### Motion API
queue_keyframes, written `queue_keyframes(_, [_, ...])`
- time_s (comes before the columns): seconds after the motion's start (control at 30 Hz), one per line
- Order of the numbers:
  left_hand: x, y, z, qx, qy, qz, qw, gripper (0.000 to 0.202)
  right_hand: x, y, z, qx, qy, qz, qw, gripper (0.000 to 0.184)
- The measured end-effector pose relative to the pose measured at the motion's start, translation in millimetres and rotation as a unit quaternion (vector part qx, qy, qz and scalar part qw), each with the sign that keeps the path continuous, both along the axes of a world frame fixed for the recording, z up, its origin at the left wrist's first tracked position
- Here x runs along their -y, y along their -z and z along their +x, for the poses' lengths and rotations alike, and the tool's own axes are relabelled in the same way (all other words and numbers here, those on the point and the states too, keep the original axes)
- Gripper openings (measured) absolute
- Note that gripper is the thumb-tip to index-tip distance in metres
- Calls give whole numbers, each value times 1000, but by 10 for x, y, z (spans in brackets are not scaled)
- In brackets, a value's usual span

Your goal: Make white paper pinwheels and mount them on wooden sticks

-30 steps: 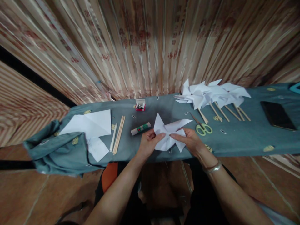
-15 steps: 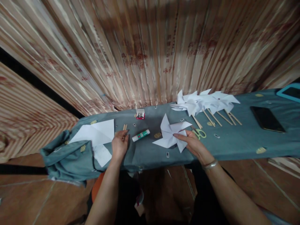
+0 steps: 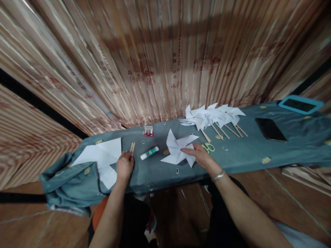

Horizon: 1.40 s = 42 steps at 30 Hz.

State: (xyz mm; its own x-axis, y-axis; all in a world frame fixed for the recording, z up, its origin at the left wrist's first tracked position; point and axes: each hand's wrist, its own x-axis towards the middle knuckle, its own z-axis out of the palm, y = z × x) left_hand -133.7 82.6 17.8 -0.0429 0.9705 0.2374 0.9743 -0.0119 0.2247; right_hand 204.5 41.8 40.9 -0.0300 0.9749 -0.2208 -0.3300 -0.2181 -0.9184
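Note:
My left hand [image 3: 124, 166] rests on the bundle of thin wooden sticks [image 3: 132, 147], fingers curled over their near ends. Whether it grips one I cannot make out. My right hand [image 3: 199, 155] presses its fingers on the middle of a white paper pinwheel [image 3: 178, 150] lying flat on the blue-grey cloth [image 3: 248, 155]. A glue stick [image 3: 149, 152] lies between the two hands. Green-handled scissors [image 3: 208, 147] lie just right of my right hand.
Several finished pinwheels on sticks [image 3: 212, 117] lie at the back. White paper sheets [image 3: 100, 156] lie at the left. A small red box [image 3: 148, 131], a dark phone [image 3: 270, 129] and a blue-framed tablet [image 3: 300, 104] also lie on the cloth. A striped curtain hangs behind.
My left hand left the pinwheel and moved left onto the wooden sticks. My right hand stayed on the pinwheel, now flat on the cloth. The view shifted right and up.

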Motion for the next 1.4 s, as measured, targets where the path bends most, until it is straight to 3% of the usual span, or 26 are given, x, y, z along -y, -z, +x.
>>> queue_keyframes(0.3, [71,-228,116,-80,7,-77,994,34,-32,-75,-63,16,-22,17,999,29])
queue_keyframes(0.47, [113,-229,118,-82,18,-83,993,39,-88,-73,-113,11,-24,25,999,26])
queue_keyframes(0.73, [229,-221,135,-69,47,-101,991,39,-144,-96,-260,-4,-31,21,999,36])
queue_keyframes(1.0, [196,-247,175,-14,13,-98,995,28,-109,-106,-271,16,-30,25,999,37])
queue_keyframes(1.23, [233,-363,143,110,-22,-25,993,32,-20,-154,-289,19,-43,31,998,37])
queue_keyframes(1.27, [240,-397,176,143,-16,-10,990,34,-3,-173,-307,21,-51,33,998,37])
queue_keyframes(1.3, [248,-431,227,249,1,16,968,32,16,-194,-328,25,-61,37,997,37])
queue_keyframes(1.4, [290,-515,461,496,82,15,864,27,85,-263,-391,53,-97,65,992,38])
